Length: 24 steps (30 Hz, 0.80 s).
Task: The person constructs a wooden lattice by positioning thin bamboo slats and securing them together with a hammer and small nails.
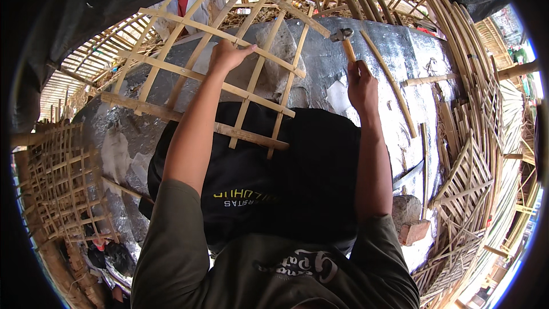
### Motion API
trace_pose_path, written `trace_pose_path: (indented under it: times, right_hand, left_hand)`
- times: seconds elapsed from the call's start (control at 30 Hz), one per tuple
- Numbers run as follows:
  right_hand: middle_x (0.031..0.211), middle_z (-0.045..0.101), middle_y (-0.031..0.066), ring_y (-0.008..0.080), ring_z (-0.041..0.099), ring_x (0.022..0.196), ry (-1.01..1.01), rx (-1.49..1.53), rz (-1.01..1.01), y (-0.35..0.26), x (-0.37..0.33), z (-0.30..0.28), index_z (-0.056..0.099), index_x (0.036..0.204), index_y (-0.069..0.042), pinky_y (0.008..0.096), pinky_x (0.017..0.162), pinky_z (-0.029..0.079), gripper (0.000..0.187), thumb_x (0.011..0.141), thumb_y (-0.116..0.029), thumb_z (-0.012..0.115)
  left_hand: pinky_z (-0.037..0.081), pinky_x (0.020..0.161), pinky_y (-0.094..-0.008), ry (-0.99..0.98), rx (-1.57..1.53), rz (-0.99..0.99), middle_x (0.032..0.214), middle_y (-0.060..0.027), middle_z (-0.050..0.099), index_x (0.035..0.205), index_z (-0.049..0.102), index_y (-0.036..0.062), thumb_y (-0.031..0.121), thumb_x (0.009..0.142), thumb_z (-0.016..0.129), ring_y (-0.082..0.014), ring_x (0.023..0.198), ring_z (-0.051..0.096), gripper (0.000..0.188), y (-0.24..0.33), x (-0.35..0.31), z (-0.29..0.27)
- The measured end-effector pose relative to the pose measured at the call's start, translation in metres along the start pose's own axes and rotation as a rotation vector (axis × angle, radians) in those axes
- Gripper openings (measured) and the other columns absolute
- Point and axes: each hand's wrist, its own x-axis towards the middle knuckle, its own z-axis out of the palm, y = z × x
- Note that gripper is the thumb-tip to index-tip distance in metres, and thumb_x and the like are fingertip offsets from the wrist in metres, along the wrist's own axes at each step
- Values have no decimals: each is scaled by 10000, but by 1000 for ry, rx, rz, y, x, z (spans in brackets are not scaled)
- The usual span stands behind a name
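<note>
A lattice of flat bamboo strips [197,75] slants across in front of me, its near edge over the dark cloth on my lap. My left hand [227,57] grips one of its cross strips near the middle, thumb stretched out to the right. To the right, my right hand [363,87] is wrapped round the wooden handle of a hammer [349,50]. The hammer's metal head points up and away, close to the end of the lattice's far strip; whether they touch I cannot tell.
A loose bamboo stick [389,83] lies on the shiny silver sheet [326,31] at right. Bundled strips and lattice panels [466,180] line the right side, near a stone block [405,210] and a brick piece [414,232]. Another woven bamboo panel [60,180] stands at left.
</note>
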Motion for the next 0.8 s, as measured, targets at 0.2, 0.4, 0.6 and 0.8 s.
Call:
trace_pose_path:
  times: [0.2, 0.4, 0.6, 0.8]
  right_hand:
    - [699, 627, 257, 483, 624, 674, -88, -64, 4, 8, 7, 13, 577, 971, -51, 519, 533, 438, 155, 1001, -202, 573]
    - [692, 630, 240, 468, 628, 650, -174, -87, -33, 7, 4, 21, 574, 973, -52, 507, 527, 438, 121, 998, -171, 575]
    - [638, 611, 216, 440, 621, 594, -243, -128, -38, 12, 3, 29, 563, 969, -45, 483, 501, 426, 119, 1001, -159, 571]
    - [594, 585, 200, 423, 603, 545, -270, -107, -87, 2, -2, 30, 561, 965, -46, 467, 478, 407, 123, 1003, -162, 575]
  left_hand:
    - [517, 840, -374, -128, -142, -89, 989, -155, 728, 1100, 702, -15, 518, 749, 829, -256, 938, 691, 651, -19, 10, 6]
    - [511, 828, -371, -145, -192, -127, 980, -128, 715, 1147, 695, 5, 542, 761, 814, -233, 935, 675, 671, -42, 24, 21]
    - [505, 743, -353, -278, -223, -237, 860, -77, 708, 1076, 722, 50, 577, 743, 815, -185, 795, 659, 630, -26, 15, 2]
    - [509, 740, -351, -125, -237, -136, 855, -58, 713, 1011, 739, 56, 567, 723, 837, -176, 804, 666, 595, -44, 24, 28]
